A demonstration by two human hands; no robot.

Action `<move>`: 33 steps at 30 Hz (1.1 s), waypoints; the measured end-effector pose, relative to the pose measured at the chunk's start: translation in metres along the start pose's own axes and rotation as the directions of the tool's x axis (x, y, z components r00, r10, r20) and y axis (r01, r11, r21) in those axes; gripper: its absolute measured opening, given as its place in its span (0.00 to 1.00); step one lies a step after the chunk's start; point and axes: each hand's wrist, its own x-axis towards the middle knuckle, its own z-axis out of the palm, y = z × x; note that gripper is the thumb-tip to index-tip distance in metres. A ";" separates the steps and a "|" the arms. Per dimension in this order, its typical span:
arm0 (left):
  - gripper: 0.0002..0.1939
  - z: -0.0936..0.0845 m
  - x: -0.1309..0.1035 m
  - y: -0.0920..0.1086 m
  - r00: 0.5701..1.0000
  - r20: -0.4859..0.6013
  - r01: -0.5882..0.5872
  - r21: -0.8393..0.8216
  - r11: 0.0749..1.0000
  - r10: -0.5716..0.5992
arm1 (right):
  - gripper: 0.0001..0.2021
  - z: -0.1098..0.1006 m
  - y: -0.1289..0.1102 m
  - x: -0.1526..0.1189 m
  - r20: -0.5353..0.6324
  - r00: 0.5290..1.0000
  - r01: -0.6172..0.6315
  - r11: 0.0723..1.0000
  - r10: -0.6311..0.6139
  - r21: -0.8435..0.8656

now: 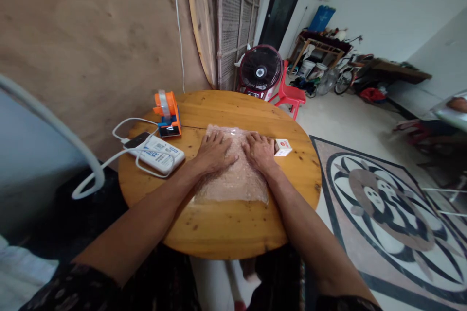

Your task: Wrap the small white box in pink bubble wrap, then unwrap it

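Note:
A sheet of clear bubble wrap (233, 182) lies flat on the round wooden table (226, 243). My left hand (216, 154) rests palm down on its left part, with the fingers spread. On the upper right part of the sheet lies my right hand (259, 151), also palm down with its fingers apart. A small white box with red print (282, 147) stands just right of my right hand, close to the fingers. Neither hand grips anything.
An orange and blue tape dispenser (170, 114) stands at the table's back left. Before it lie a white power bank (160, 154), a dark device and a looped white cable. A fan (260, 70) and red chair (290, 92) stand behind the table.

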 end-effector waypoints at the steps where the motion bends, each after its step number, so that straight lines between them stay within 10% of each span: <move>1: 0.31 -0.001 0.000 0.000 1.000 0.005 0.002 -0.004 1.000 -0.002 | 0.23 0.000 0.000 0.000 -0.009 1.000 -0.003 1.000 0.003 -0.008; 11: 0.30 -0.002 -0.001 0.000 1.000 -0.013 -0.006 -0.012 1.000 0.006 | 0.25 -0.002 -0.009 0.003 0.029 0.978 0.208 0.976 -0.207 -0.056; 33: 0.26 -0.001 0.001 -0.004 0.998 -0.065 -0.019 -0.013 1.000 0.018 | 0.19 -0.004 0.003 0.002 0.037 0.999 0.008 1.000 -0.007 -0.028</move>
